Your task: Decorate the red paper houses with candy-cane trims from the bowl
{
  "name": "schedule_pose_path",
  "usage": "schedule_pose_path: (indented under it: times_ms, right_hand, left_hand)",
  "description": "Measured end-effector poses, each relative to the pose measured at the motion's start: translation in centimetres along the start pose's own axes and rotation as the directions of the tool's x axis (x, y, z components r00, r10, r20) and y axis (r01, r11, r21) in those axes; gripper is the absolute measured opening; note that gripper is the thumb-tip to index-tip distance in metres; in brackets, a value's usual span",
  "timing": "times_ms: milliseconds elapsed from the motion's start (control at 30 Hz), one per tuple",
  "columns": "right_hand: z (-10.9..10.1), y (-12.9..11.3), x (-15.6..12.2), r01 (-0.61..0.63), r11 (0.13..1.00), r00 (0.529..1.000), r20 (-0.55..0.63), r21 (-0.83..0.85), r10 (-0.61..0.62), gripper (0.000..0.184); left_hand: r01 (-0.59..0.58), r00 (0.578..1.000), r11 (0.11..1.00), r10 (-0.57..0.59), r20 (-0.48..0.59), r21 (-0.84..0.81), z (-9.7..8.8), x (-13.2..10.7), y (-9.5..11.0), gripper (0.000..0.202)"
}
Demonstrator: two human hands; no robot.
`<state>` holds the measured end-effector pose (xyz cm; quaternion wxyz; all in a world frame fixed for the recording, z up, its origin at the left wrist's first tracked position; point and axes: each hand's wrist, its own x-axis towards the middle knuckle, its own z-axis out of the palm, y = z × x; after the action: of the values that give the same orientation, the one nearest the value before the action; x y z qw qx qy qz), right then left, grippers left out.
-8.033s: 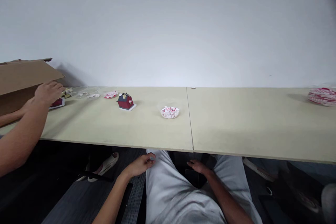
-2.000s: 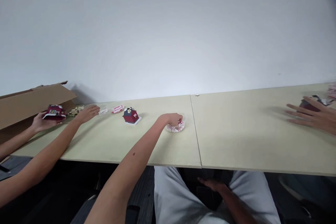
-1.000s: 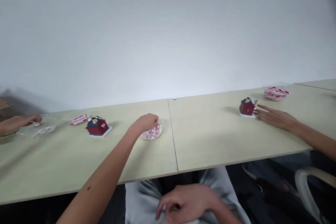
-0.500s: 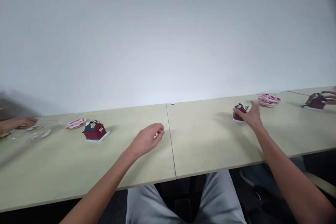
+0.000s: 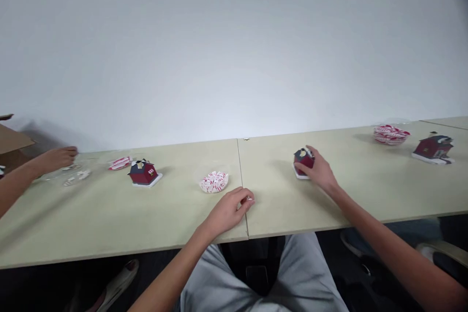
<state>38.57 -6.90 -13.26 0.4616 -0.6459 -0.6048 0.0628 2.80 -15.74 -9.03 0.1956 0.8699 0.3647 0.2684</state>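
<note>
My right hand [image 5: 319, 171] is closed around a small dark-red toy house [image 5: 303, 157] with a dark roof and a white base. The house stands upright on the table or just above it; I cannot tell which. My left hand [image 5: 234, 207] is over the table seam with its fingertips pinched. A small whitish piece shows between them, too small to name. Just behind that hand sits a clear bowl of small red-and-white pieces [image 5: 214, 182].
Farther left stand another toy house [image 5: 144, 173], a red-and-white packet [image 5: 120, 163] and clear plastic packaging [image 5: 76, 177]. Another person's hand [image 5: 58, 158] reaches there beside a cardboard box [image 5: 14, 140]. At right are a red-and-white bundle [image 5: 390, 134] and a third house [image 5: 434, 148].
My right hand has closed on the toy house and brought it left. My left hand has moved right and nearer me, uncovering the bowl. The other person's hand has left the house at far right.
</note>
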Motion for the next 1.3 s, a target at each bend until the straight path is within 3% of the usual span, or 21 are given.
schedule_pose_path:
  times_ms: [67,167,267,333,533,667,900,1133,1300]
  right_hand:
    - [1.1,-3.4,-3.4,0.107,0.993,0.991,0.076,0.045,-0.11,0.079]
    - [2.2,-8.1,-7.9,0.173,0.983,0.976,0.126,0.064,-0.18,0.078]
    - [3.1,-11.5,-10.5,0.204,0.975,0.965,0.151,0.09,-0.215,0.081]
    - [3.8,-12.5,-11.3,0.221,0.966,0.956,0.169,0.132,-0.242,0.085]
    - [5.8,-11.8,-12.4,0.192,0.935,0.947,0.195,0.299,-0.257,0.099]
    - [5.9,-11.5,-12.8,0.209,0.909,0.933,0.207,0.36,-0.296,0.089]
    - [5.2,-12.6,-13.3,0.181,0.923,0.953,0.171,0.34,-0.249,0.08]
    - [5.6,-12.0,-12.9,0.159,0.939,0.971,0.124,0.306,-0.204,0.092]
    - [6.0,-11.5,-12.6,0.16,0.906,0.937,0.228,0.391,-0.264,0.088]
  left_hand:
    - [0.04,0.998,0.994,-0.044,-0.042,-0.1,0.7,0.2,-0.2,0.021]
    - [0.086,0.987,0.968,-0.115,-0.114,-0.238,2.1,0.3,-0.5,0.022]
    - [0.102,0.959,0.937,-0.182,-0.217,-0.335,3.1,0.2,-1.0,0.026]
    - [0.092,0.934,0.922,-0.211,-0.29,-0.375,3.4,0.2,-1.4,0.027]
    - [0.048,0.889,0.921,-0.216,-0.403,-0.387,3.4,0.2,-1.6,0.02]
    - [0.029,0.852,0.947,-0.191,-0.488,-0.32,3.3,0.0,-1.0,0.019]
    - [0.037,0.868,0.935,-0.205,-0.453,-0.352,3.4,-0.5,-0.7,0.019]
    - [0.015,0.884,0.936,-0.177,-0.433,-0.352,3.3,-0.7,-1.0,0.018]
    - [0.021,0.88,0.896,-0.227,-0.417,-0.444,3.5,-0.7,-1.2,0.032]
